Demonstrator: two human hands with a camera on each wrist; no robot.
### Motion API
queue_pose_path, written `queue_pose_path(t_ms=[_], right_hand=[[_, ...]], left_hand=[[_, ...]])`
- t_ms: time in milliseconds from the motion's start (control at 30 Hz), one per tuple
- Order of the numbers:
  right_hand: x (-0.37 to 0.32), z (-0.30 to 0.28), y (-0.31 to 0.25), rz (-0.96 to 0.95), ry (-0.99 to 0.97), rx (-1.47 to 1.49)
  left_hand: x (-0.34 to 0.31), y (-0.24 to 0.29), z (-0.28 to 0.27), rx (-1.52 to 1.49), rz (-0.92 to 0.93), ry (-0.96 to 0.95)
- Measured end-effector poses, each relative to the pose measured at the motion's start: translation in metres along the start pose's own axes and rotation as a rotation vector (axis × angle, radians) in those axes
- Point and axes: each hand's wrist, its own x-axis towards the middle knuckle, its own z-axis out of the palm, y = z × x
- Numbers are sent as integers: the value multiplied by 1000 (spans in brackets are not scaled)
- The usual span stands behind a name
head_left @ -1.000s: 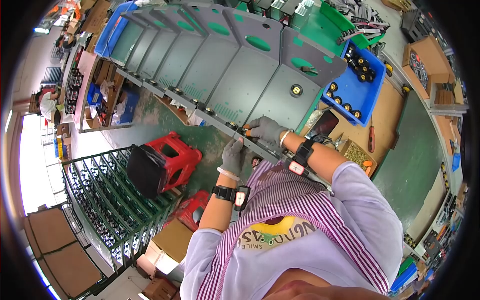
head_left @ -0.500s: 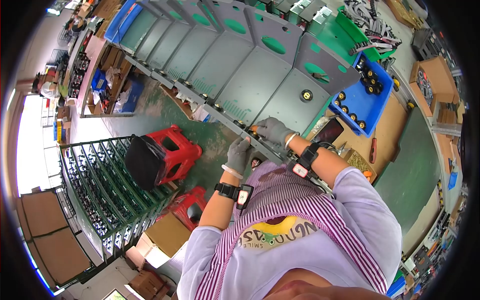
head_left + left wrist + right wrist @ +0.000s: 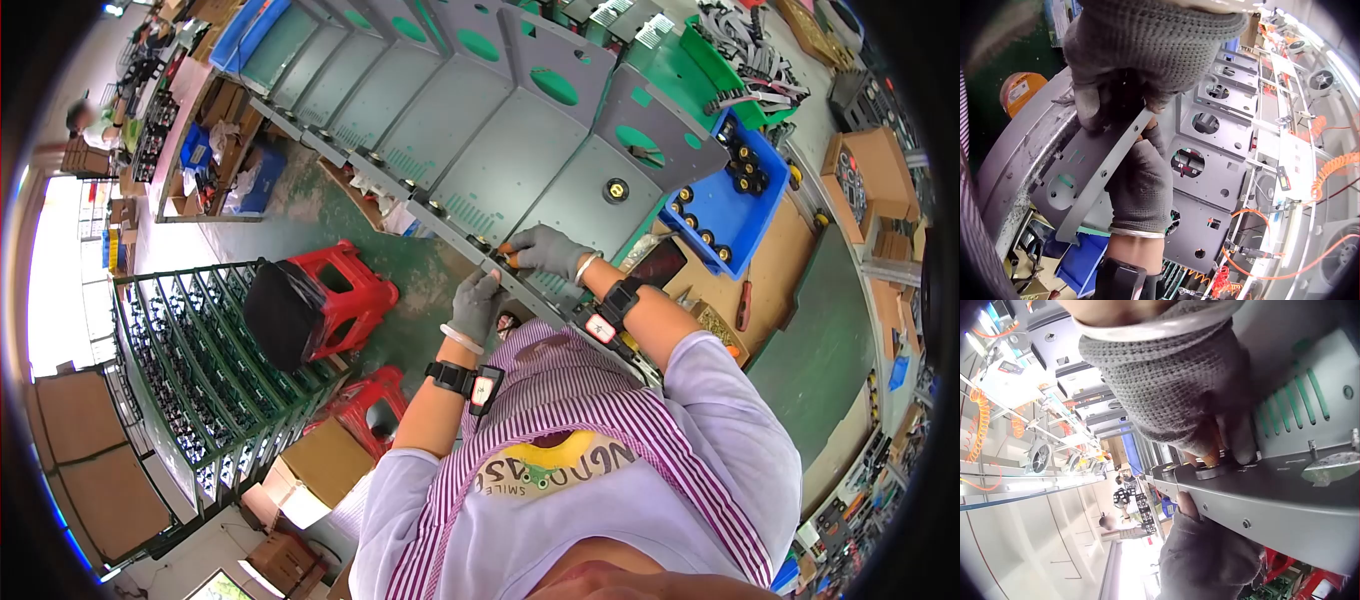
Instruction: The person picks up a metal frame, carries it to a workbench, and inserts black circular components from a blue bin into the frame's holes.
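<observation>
A row of grey sheet-metal chassis (image 3: 470,130) lies before me, with round black parts along its near edge. My right hand (image 3: 545,248) wears a grey glove with bare fingertips. Its bent fingers pinch a round black part (image 3: 1211,472) on the metal just inside the near flange (image 3: 1285,515). From the outer side, my gloved left hand (image 3: 475,303) grips that same flange, a bare fingertip against its face. The left wrist view shows another finger of it under the metal, partly in shadow. Another round black part with a gold centre (image 3: 616,190) sits on the nearest chassis.
A blue bin (image 3: 745,225) of black-and-gold round parts stands to the right, near a phone (image 3: 660,262), a red screwdriver (image 3: 744,305) and a box of small screws (image 3: 715,325). At left are a red stool (image 3: 345,305) and a green rack (image 3: 200,370).
The head view has shifted, so the chassis and bin appear a little further right. Both hands stay at the same spot on the flange, with only slight finger movement.
</observation>
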Motion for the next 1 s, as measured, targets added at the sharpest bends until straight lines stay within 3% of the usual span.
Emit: queue_pose_path(t_ms=[67,167,267,367,400,500,533,633,667,767,800,900,1000], right_hand=[[-5,-2,-18,103,15,-167],[3,1,-17,43,47,-574],[-12,-12,-21,310,21,5],[1,-5,20,-199,371,-572],[-3,9,15,-180,269,-612],[-21,-12,-8,251,-7,297],[-28,-15,-13,182,93,199],[-5,1,20,-308,410,-522],[-1,6,20,-93,208,-499],[-34,-7,-17,151,96,311],[-35,-15,-4,142,113,543],[-54,-35,-16,95,324,247],[-64,-61,12,-257,889,-487]], left_hand=[[-1,0,4,-9,6,4],[1,-1,0,39,5,5],[5,-4,-6,74,3,8],[4,-5,-3,44,32,-19],[4,-4,-1,45,38,-21],[3,-3,-2,60,28,1],[2,-3,-2,65,22,10],[1,-3,1,36,41,-52],[3,-3,-1,47,39,-47],[5,-6,-6,70,33,-23],[4,-7,-4,70,36,-13],[-1,-3,2,85,23,17],[1,-4,2,72,25,-2]])
